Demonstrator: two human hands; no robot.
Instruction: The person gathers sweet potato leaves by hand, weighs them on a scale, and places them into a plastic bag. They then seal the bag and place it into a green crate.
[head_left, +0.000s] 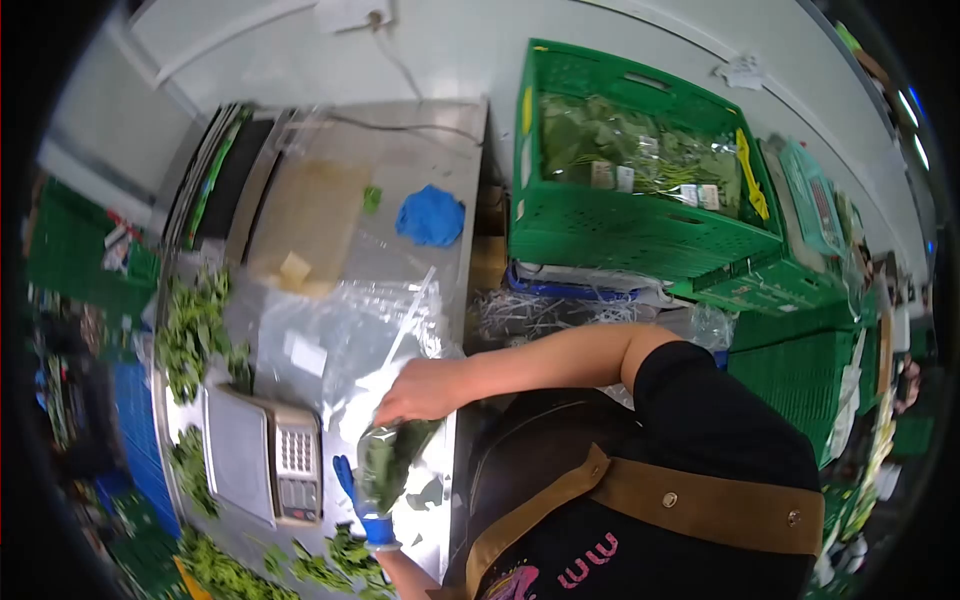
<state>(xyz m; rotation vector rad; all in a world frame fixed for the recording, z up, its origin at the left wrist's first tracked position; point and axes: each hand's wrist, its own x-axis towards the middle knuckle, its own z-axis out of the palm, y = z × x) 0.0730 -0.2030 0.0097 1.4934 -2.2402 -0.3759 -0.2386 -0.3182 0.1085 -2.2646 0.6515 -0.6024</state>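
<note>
A clear plastic bag of green leaves (388,465) is held between my two hands over the front edge of the steel table. My right hand (425,390), bare, has its fingers closed on the bag's upper end. My left hand (370,515), in a blue glove, grips the bag from its other side, with part of the fingers hidden behind it. Just past my left hand stands a weighing scale (262,455) with a keypad. Flat clear plastic bags (345,335) lie on the table beyond my right hand.
Loose leafy greens (195,330) lie along the table's far side, with more sprigs (340,560) near my left wrist. A crumpled blue glove (430,216) lies on the steel table (400,150). To the right, a green crate (640,225) holds bagged, labelled greens.
</note>
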